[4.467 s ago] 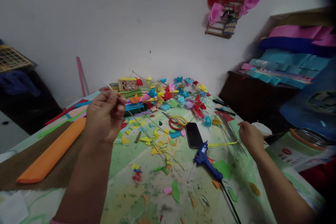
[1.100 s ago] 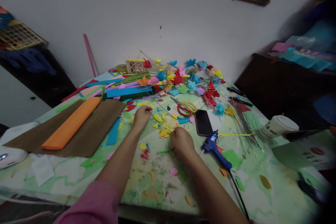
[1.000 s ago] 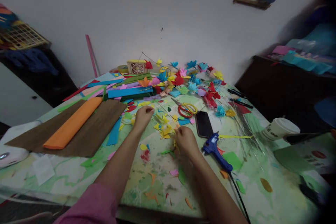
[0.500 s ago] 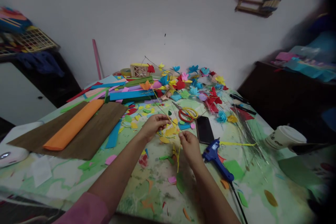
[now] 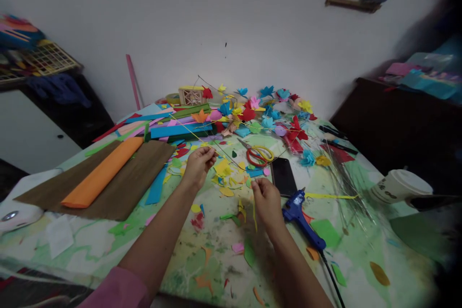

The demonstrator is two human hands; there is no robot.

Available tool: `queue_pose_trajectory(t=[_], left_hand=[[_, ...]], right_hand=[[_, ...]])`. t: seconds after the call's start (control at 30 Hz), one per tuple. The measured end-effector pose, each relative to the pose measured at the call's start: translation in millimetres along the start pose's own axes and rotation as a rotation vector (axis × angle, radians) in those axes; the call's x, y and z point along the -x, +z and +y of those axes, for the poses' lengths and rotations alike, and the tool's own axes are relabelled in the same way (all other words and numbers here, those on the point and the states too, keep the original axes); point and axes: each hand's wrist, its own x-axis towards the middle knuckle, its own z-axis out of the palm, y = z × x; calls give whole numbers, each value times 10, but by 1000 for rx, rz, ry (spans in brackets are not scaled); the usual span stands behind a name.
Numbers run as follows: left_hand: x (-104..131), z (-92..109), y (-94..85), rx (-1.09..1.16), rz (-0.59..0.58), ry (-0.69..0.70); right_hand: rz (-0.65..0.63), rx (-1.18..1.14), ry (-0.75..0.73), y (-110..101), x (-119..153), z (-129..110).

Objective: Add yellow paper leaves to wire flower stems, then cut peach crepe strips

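Note:
My left hand [image 5: 199, 167] pinches a thin wire [image 5: 191, 133], its yellow-covered length slanting up and left past the fingertips. Lower and to the right, my right hand [image 5: 267, 200] has thumb and forefinger closed on a narrow yellow paper strip [image 5: 255, 217], whose tail hangs below the fingers. Whether strip and wire join between the hands is too fine to make out. Beneath them lie yellow paper scraps [image 5: 223, 168]. Scissors [image 5: 259, 155] with red and yellow handles rest just beyond, and a dark phone [image 5: 283, 176] lies beside my right hand.
A blue glue gun [image 5: 301, 216] lies right of my right forearm, its cord trailing forward. Paper flowers [image 5: 249, 113] crowd the back. An orange crepe roll [image 5: 103, 173] lies on brown sheets [image 5: 139, 185] at left. Loose wires [image 5: 348, 185] and a lidded cup [image 5: 400, 186] are at right.
My left hand has moved left and slightly up, and the wire now leans further left. My right hand has shifted a little right with the yellow strip. The gap between the hands has widened.

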Motion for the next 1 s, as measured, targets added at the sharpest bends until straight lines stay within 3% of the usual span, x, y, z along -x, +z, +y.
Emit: queue_pose_trajectory(t=[0.2,0.37,0.53,0.67,0.9,1.0], left_hand=[[230,-230,277,175,-79,-135],[392,-417,416,222,-153,-207],[395,-431,413,216,-161,-197],[339,-333,372,249,-134,-160],[137,-96,193,323,-106,-22],[114,-69,172,264,-110,81]], right_hand=[[78,-473,191,-20,0,-120],[76,-631,263,-18,0,-152],[40,-688,247,-13,-11,-142],[71,-536,198,-39,-36,-50],[184,240,17,-373,-148,26],[205,186,7,-377,-157,-39]])
